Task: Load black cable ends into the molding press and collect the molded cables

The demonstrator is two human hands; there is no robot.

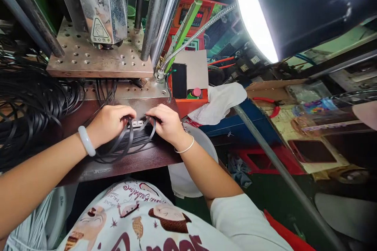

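Black cables (131, 137) loop between my two hands above the front of a dark red table (118, 166). My left hand (113, 123), with a pale bangle at the wrist, is closed around part of them. On the right, my right hand (167, 121) pinches a cable loop between thumb and fingers. A small metal piece with pale connectors (137, 124) lies between the hands, partly covered by the cables. Just behind is the press's lower metal plate (126, 90), with several thin cables running onto it.
The press's upper plate (100, 62) hangs behind my hands between steel posts. A big black cable bundle (35, 102) lies at left. Right are a red control box (191, 104) with a phone, a white cloth (222, 104), a bright lamp (256, 15) and a white bin (188, 180).
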